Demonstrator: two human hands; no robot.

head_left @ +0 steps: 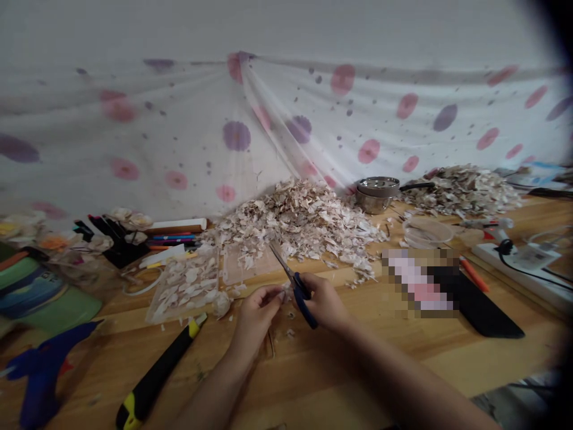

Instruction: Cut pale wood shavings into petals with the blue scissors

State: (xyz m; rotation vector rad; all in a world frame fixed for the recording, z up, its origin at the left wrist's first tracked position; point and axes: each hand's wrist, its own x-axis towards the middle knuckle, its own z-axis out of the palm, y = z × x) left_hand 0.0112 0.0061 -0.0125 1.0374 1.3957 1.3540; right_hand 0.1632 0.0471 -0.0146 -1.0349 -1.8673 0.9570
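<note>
My right hand grips a pair of scissors by the dark blue handles, with the blades pointing up and to the left. Close beside it, my left hand pinches a small pale flake, partly hidden by the fingers. A few tiny scraps and a thin stem-like strand lie on the wood below the hands. Just left of my left hand sits a whitish petalled flower. Beyond the scissor tips rises a large heap of pale, brownish flakes.
A clear tray of flakes, a black-and-yellow utility knife and a blue glue gun lie left. To the right are a clear dish, a metal pot, a black case, an orange pen and a power strip.
</note>
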